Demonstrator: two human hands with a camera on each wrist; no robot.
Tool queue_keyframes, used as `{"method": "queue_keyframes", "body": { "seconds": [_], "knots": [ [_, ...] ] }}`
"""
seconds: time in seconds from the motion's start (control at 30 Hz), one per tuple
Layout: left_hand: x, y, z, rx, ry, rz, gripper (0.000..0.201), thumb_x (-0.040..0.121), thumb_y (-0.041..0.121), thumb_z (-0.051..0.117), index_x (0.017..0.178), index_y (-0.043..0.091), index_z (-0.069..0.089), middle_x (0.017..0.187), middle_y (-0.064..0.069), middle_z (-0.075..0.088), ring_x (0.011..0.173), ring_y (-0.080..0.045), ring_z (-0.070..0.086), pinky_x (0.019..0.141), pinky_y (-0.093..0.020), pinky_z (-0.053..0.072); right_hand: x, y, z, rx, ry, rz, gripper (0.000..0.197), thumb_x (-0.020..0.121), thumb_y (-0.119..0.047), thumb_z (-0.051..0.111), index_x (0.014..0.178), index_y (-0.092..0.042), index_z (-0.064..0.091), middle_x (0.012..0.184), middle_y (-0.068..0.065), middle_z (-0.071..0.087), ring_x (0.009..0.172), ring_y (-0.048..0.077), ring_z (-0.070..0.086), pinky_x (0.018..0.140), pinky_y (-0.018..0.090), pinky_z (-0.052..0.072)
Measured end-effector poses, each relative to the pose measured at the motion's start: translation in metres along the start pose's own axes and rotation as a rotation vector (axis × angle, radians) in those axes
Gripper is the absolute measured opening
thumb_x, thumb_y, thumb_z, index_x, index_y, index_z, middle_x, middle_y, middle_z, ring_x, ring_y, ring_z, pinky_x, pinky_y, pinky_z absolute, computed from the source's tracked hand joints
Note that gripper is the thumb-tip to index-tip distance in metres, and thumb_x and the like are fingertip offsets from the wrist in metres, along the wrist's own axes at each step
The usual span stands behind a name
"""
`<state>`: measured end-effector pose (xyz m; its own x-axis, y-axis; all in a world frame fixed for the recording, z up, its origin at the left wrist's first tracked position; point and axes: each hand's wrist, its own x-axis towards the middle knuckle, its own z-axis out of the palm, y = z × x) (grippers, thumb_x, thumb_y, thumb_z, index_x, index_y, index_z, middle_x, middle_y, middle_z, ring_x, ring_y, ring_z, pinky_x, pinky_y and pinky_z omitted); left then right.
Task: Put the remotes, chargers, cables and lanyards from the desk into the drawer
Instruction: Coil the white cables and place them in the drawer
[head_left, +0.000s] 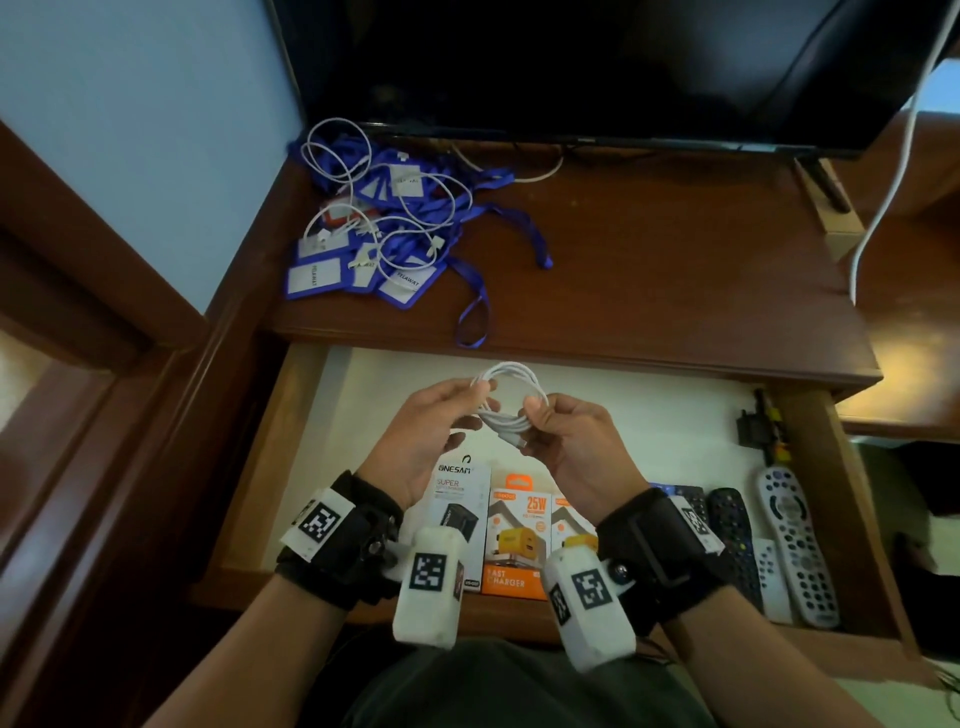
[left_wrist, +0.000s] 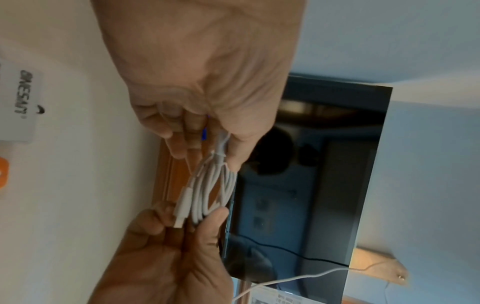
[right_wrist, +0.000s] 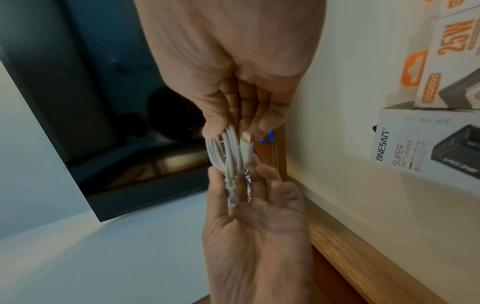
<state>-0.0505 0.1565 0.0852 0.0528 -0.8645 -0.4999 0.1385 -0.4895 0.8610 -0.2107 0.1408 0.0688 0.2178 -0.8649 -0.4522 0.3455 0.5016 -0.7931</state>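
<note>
A coiled white cable (head_left: 511, 397) hangs between both hands above the open drawer (head_left: 649, 415). My left hand (head_left: 475, 389) pinches the coil's left side between thumb and fingers. On the coil's right side my right hand (head_left: 535, 413) grips it, a plug end sticking out below. The left wrist view shows the cable (left_wrist: 210, 191) stretched from my left hand (left_wrist: 215, 142) down to my right hand (left_wrist: 197, 220). In the right wrist view the cable (right_wrist: 228, 156) runs from my right hand (right_wrist: 231, 127) to my left hand (right_wrist: 239, 176). Blue lanyards with badge holders and loose white cables (head_left: 395, 228) lie piled on the desk's back left.
Charger boxes (head_left: 517, 540) sit at the drawer's front under my wrists, and several remotes (head_left: 795, 540) lie at its front right. A black plug (head_left: 753, 426) is at the drawer's right side. A TV (head_left: 597, 67) stands at the desk's back, and a white cord (head_left: 893, 182) hangs at right.
</note>
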Motion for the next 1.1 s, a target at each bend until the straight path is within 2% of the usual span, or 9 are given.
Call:
{"method": "queue_keyframes", "body": {
  "seconds": [0.1, 0.23, 0.5, 0.67, 0.77, 0.93, 1.0, 1.03, 1.1],
  "knots": [
    [0.002, -0.004, -0.010, 0.064, 0.034, 0.070, 0.017, 0.091, 0.027, 0.061, 0.098, 0.015, 0.071, 0.083, 0.010, 0.067, 0.077, -0.008, 0.054, 0.075, -0.026, 0.038, 0.001, 0.000, 0.003, -0.045, -0.042, -0.032, 0.026, 0.076, -0.015, 0.066, 0.082, 0.009, 0.061, 0.069, 0.015, 0.055, 0.058, 0.019, 0.051, 0.054, 0.026, 0.047],
    [0.001, -0.013, -0.023, 0.101, 0.047, 0.130, 0.011, 0.090, 0.023, 0.063, 0.095, 0.018, 0.072, 0.079, 0.007, 0.066, 0.071, -0.006, 0.054, 0.072, -0.023, 0.039, 0.003, 0.002, 0.010, -0.115, -0.086, -0.031, 0.015, 0.082, -0.006, 0.062, 0.068, 0.001, 0.063, 0.069, 0.017, 0.057, 0.058, 0.021, 0.052, 0.056, 0.027, 0.047],
    [0.001, -0.015, -0.063, 0.120, 0.170, 0.150, 0.009, 0.085, 0.005, 0.068, 0.089, 0.013, 0.071, 0.068, 0.006, 0.068, 0.059, 0.001, 0.058, 0.058, -0.011, 0.044, 0.024, 0.013, 0.030, -0.378, -0.159, 0.058, 0.022, 0.086, -0.013, 0.068, 0.090, 0.009, 0.065, 0.083, 0.018, 0.067, 0.071, 0.023, 0.061, 0.062, 0.026, 0.050],
    [0.012, -0.030, -0.116, 0.385, 0.218, 0.120, 0.004, 0.083, 0.014, 0.073, 0.086, 0.012, 0.071, 0.077, 0.001, 0.070, 0.070, -0.008, 0.063, 0.068, -0.021, 0.049, 0.059, 0.019, 0.043, -0.495, -0.096, 0.112, 0.021, 0.086, -0.018, 0.069, 0.095, 0.001, 0.069, 0.090, 0.018, 0.072, 0.074, 0.022, 0.062, 0.065, 0.028, 0.046],
    [0.023, -0.042, -0.150, 0.704, 0.148, 0.046, 0.011, 0.083, 0.021, 0.074, 0.079, 0.015, 0.065, 0.074, 0.004, 0.061, 0.073, -0.013, 0.058, 0.068, -0.025, 0.042, 0.084, 0.017, 0.058, -0.580, -0.079, 0.108, 0.019, 0.088, -0.014, 0.065, 0.098, 0.002, 0.067, 0.087, 0.016, 0.069, 0.070, 0.020, 0.060, 0.062, 0.026, 0.044],
    [0.042, -0.059, -0.181, 1.268, -0.058, -0.153, 0.023, 0.085, 0.033, 0.067, 0.093, 0.011, 0.069, 0.098, -0.004, 0.067, 0.094, -0.020, 0.061, 0.082, -0.032, 0.047, 0.129, 0.011, 0.097, -0.709, -0.056, 0.046, 0.013, 0.089, -0.009, 0.063, 0.099, -0.002, 0.066, 0.085, 0.009, 0.066, 0.066, 0.016, 0.057, 0.060, 0.025, 0.044],
    [0.051, -0.067, -0.184, 1.369, -0.153, -0.243, 0.021, 0.086, 0.029, 0.063, 0.080, 0.009, 0.067, 0.084, -0.006, 0.066, 0.081, -0.023, 0.061, 0.073, -0.032, 0.047, 0.151, 0.008, 0.113, -0.753, -0.057, 0.009, 0.003, 0.087, -0.009, 0.065, 0.085, -0.011, 0.065, 0.084, 0.008, 0.064, 0.067, 0.017, 0.057, 0.061, 0.026, 0.044],
    [0.055, -0.072, -0.184, 1.387, -0.193, -0.276, 0.024, 0.087, 0.024, 0.062, 0.067, 0.010, 0.060, 0.072, -0.006, 0.059, 0.072, -0.023, 0.056, 0.067, -0.032, 0.044, 0.163, 0.008, 0.121, -0.782, -0.061, -0.018, 0.010, 0.086, -0.009, 0.066, 0.080, -0.016, 0.064, 0.084, 0.008, 0.063, 0.068, 0.018, 0.057, 0.063, 0.027, 0.045],
    [0.062, -0.086, -0.185, 1.416, -0.251, -0.325, 0.031, 0.086, 0.016, 0.061, 0.058, 0.013, 0.048, 0.063, -0.004, 0.047, 0.066, -0.023, 0.048, 0.063, -0.032, 0.040, 0.184, 0.007, 0.134, -0.913, -0.090, -0.096, 0.010, 0.083, -0.012, 0.068, 0.084, -0.021, 0.063, 0.091, 0.008, 0.063, 0.079, 0.021, 0.057, 0.071, 0.033, 0.045]
  ]
}}
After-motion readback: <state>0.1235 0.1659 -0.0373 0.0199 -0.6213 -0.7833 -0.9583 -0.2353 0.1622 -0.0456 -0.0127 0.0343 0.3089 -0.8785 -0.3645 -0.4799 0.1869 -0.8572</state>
